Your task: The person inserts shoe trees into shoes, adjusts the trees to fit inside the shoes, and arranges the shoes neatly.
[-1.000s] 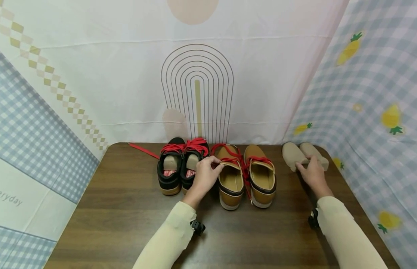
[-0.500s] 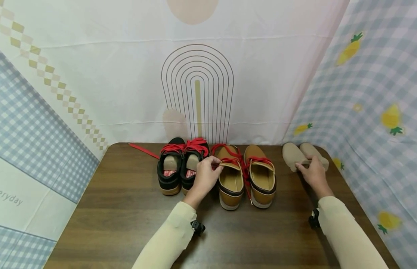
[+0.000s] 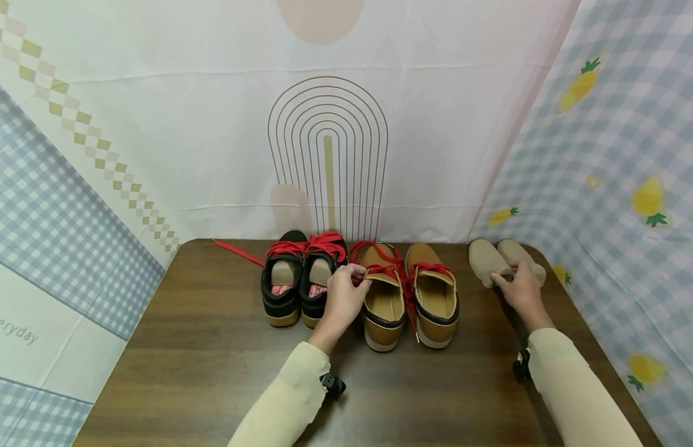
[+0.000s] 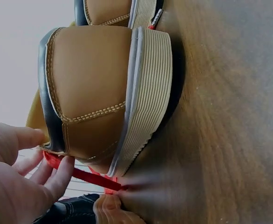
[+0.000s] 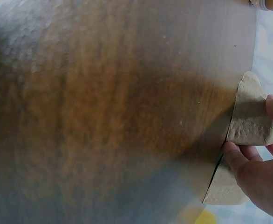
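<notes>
My left hand (image 3: 345, 295) pinches the upper edge of the left tan shoe (image 3: 382, 326) near its tongue, in the head view. Close up in the left wrist view, the thumb lies at the collar and a red shoelace (image 4: 92, 178) runs by the fingers. My right hand (image 3: 522, 290) holds the left of two beige toe-shaped shoe inserts (image 3: 485, 257) at its blunt end. In the right wrist view one finger sits between that insert (image 5: 253, 114) and the second insert (image 5: 226, 189). Beside the left tan shoe stands the right tan shoe (image 3: 434, 298), its red laces loosely threaded.
Black shoes (image 3: 282, 301) with red laces stand left of the tan pair, beige inserts inside them. A red lace end (image 3: 238, 252) stretches over the table's back left. Everything is on a brown wooden table (image 3: 212, 354), with a white printed cloth (image 3: 212, 143) hanging behind.
The left forearm has shifted slightly to the right while the hand stays at the left tan shoe. The head view has tilted a little. The right hand looks unmoved.
</notes>
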`<state>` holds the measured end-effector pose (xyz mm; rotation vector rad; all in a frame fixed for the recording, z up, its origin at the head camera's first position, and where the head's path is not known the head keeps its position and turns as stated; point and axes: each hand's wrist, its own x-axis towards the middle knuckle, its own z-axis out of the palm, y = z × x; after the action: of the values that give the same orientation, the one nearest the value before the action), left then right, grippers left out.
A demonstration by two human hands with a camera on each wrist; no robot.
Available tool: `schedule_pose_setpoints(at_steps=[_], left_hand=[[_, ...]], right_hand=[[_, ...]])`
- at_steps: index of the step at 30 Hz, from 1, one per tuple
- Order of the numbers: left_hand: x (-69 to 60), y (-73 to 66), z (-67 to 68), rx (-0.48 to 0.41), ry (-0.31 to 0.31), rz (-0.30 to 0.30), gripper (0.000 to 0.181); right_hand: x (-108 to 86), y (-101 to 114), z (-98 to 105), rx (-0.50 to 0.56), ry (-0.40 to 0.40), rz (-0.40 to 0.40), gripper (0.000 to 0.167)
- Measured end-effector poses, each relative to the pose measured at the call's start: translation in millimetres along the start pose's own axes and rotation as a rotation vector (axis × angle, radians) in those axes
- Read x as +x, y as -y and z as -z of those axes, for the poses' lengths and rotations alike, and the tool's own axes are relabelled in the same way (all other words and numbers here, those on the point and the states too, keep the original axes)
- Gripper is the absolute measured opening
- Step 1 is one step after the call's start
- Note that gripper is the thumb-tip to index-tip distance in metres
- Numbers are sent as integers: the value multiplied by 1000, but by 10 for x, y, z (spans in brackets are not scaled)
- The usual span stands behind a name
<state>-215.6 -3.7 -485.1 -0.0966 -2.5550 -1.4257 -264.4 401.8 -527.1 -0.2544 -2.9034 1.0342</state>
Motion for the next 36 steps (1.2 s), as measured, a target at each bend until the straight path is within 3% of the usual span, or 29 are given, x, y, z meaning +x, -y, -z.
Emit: schedule_pose_setpoints(at_steps=[7,17,25,36], left_hand=[[13,-7,-3,-8,-32,11,9],[7,53,-24,-161,-22,73,13],[22,51,3,-172,-27,38,11],[40,30,10,-152,-14,68,7]], right_hand=[[-5,0,11,-1,3,-7,67],[-2,-5,12,-1,6,-2,68],[2,-10,8,3,-4,-8,67],[-13,-8,6,-1,-6,-1,67]])
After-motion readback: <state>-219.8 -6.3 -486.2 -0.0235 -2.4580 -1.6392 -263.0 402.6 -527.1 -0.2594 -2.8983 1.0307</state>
